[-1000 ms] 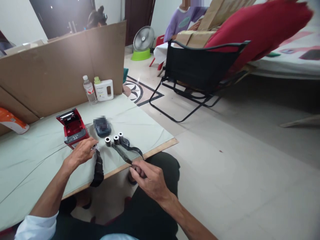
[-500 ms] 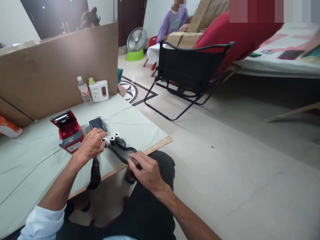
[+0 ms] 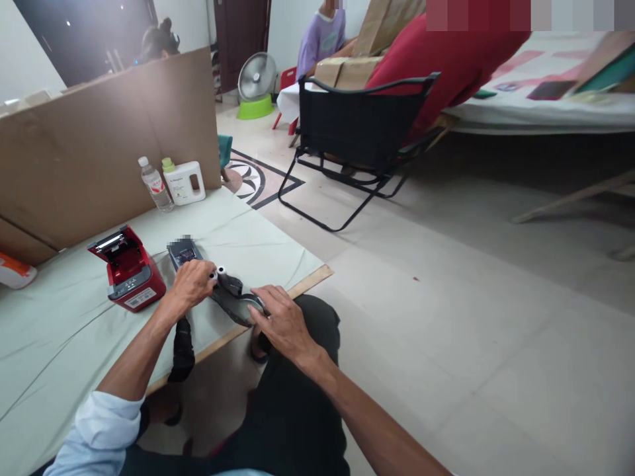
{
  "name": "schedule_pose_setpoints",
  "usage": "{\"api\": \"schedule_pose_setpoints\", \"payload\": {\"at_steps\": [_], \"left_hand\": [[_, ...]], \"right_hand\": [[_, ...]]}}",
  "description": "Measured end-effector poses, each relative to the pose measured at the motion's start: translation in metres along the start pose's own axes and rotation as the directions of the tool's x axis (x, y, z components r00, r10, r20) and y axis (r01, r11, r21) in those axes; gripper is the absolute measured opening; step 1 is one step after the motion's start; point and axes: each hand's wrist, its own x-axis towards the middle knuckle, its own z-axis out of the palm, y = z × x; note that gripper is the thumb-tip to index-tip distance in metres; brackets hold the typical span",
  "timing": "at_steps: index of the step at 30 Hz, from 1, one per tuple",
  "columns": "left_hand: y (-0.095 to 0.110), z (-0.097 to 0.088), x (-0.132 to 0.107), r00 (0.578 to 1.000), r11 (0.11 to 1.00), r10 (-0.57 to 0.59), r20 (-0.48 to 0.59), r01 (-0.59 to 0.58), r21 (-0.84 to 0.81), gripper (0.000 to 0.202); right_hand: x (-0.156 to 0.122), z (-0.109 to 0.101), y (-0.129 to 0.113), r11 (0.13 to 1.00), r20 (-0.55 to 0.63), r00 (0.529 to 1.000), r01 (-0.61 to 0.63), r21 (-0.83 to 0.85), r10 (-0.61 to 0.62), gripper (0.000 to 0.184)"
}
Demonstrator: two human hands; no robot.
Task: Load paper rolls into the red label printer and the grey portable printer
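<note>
On the pale table, my left hand [image 3: 192, 285] is closed at several small white-ended rolls with dark centres, its fingers around the leftmost one, which they mostly hide. Beside its fingertips a small roll [image 3: 221, 270] shows. A black strip [image 3: 229, 308] trails from the rolls towards the table edge and bends into a loop. At that loop is my right hand [image 3: 285, 324], thumb and fingers apart, touching the strip. Behind my left hand lies a grey handheld device [image 3: 183, 252]. To its left a red printer [image 3: 136, 281] stands with its lid up.
A black strap [image 3: 182, 350] hangs over the wooden table edge [image 3: 312, 281]. A water bottle [image 3: 155, 185] and a white jug [image 3: 184, 184] stand by the cardboard partition [image 3: 109, 132]. Beyond are a black folding chair [image 3: 362, 119], a fan [image 3: 256, 78] and a person in purple [image 3: 322, 41].
My left hand has closed at the rolls, where its fingers were spread before. My right hand's thumb and finger have parted, and the strip now loops there. The whole view has shifted slightly.
</note>
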Motion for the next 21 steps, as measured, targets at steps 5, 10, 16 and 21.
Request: {"api": "schedule_pose_setpoints", "payload": {"at_steps": [5, 10, 16, 21], "left_hand": [[-0.016, -0.016, -0.015, 0.972, 0.959, 0.081, -0.221, -0.136, -0.247, 0.031], [-0.026, -0.036, -0.043, 0.892, 0.845, 0.154, -0.425, -0.342, -0.411, 0.034], [-0.033, -0.046, -0.071, 0.840, 0.801, 0.123, -0.529, -0.399, -0.447, 0.028], [-0.043, -0.050, -0.084, 0.858, 0.805, 0.035, -0.513, -0.329, -0.494, 0.028]], "right_hand": [[0.002, -0.001, -0.001, 0.999, -0.001, 1.000, 0.005, 0.040, -0.005, 0.026], [0.010, -0.007, -0.012, 0.991, -0.042, 0.996, 0.077, 0.113, -0.073, 0.029], [0.023, -0.017, -0.036, 0.965, -0.034, 0.994, 0.110, 0.237, -0.105, 0.034], [0.042, -0.022, -0.020, 0.971, -0.044, 0.997, -0.056, 0.233, 0.068, 0.028]]}}
